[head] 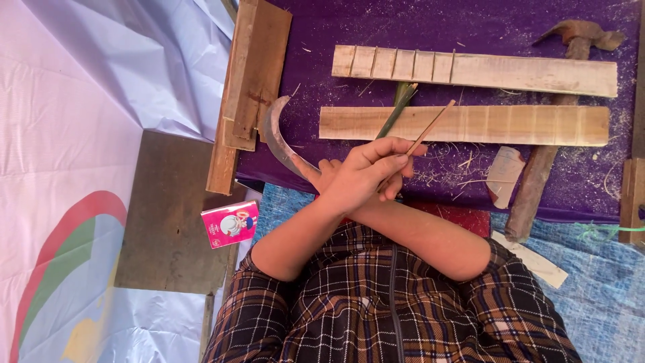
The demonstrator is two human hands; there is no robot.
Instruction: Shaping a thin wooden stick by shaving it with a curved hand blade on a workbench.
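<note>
bamboo sliver (430, 128): lying pinched at its near end, far tip pointing up-right and crossing over the nearer slat, above the purple-covered table (470, 27)
left hand (366, 173): crossing on top of the other forearm, fingers curling shut, pinching the sliver between thumb and fingertips
right hand (322, 168): mostly hidden under the left wrist, seemingly closing around the base of the curved blade (279, 138); handle not showing
step, judged: looking like trimming or checking the sliver against the blade
doing it well: keeping the pinch low and firm so the thin strip is not flexing; keeping the blade edge turned away from fingertips; uncrossing wrists before any cutting stroke; working along the grain, lightly
risk, judged: sliver snapping, or blade tip sliding toward the left forearm
green bamboo strips (398, 107): lying just beyond the hands, between the slats; small bundle, exact count not telling
count, slivers in hand: one
count, blades: one
count, notched wooden slats: two, far (484, 67) and near (470, 124), lying parallel
count, hammer (578, 37): one, right side, handle running toward the body
count, pink carton (230, 224): one, left of the elbow
count, stacked planks (252, 74): several, exact number unclear
shavings (463, 171): scattering around the near slat
</note>
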